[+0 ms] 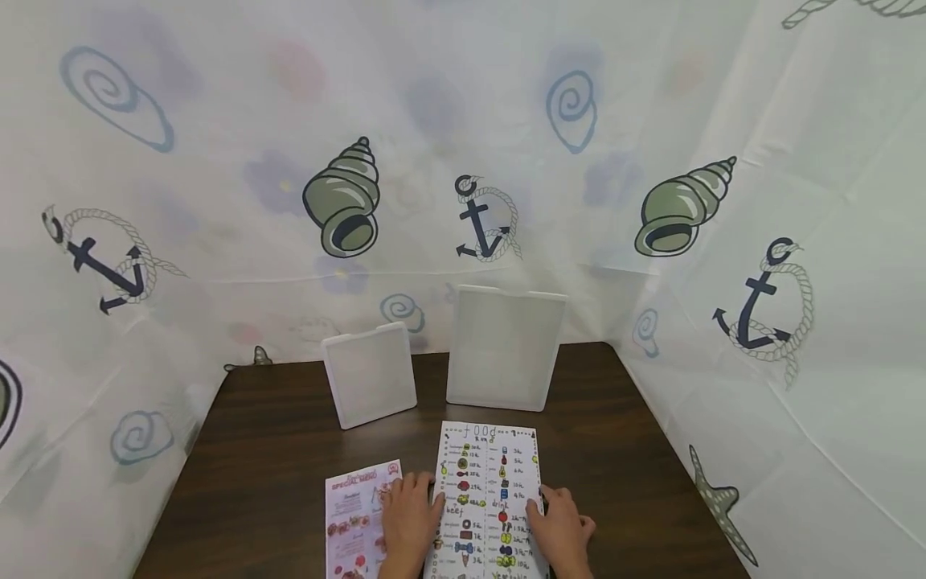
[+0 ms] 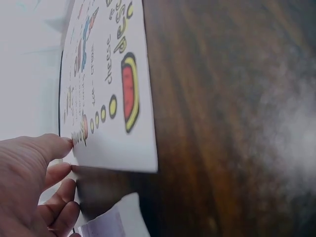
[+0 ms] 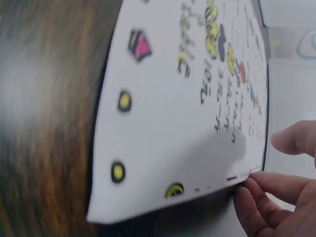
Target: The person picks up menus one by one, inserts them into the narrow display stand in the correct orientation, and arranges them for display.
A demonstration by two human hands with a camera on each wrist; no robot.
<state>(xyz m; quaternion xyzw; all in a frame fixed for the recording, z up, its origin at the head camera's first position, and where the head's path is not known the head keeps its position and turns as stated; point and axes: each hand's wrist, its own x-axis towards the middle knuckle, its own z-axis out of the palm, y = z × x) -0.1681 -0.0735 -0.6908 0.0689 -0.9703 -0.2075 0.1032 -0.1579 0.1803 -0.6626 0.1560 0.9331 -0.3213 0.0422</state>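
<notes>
A tall white sheet (image 1: 486, 482) with a hand-drawn food menu lies between the two hands at the front of the table. My left hand (image 1: 411, 515) holds its left edge, thumb on the top face and fingers below, as the left wrist view shows. On the opposite edge, my right hand (image 1: 563, 527) has its curled fingers (image 3: 269, 185) at the sheet's rim, while its thumb (image 3: 295, 139) stands over the printed side. A pink "special menu" sheet (image 1: 347, 507) lies on the left, partly covered by my left hand.
Behind the sheets, a smaller white panel (image 1: 371, 376) and a larger white panel (image 1: 505, 350) stand upright on the dark wooden table (image 1: 246, 458). A white cloth (image 1: 427, 88) printed with shells and anchors surrounds the table's back and sides.
</notes>
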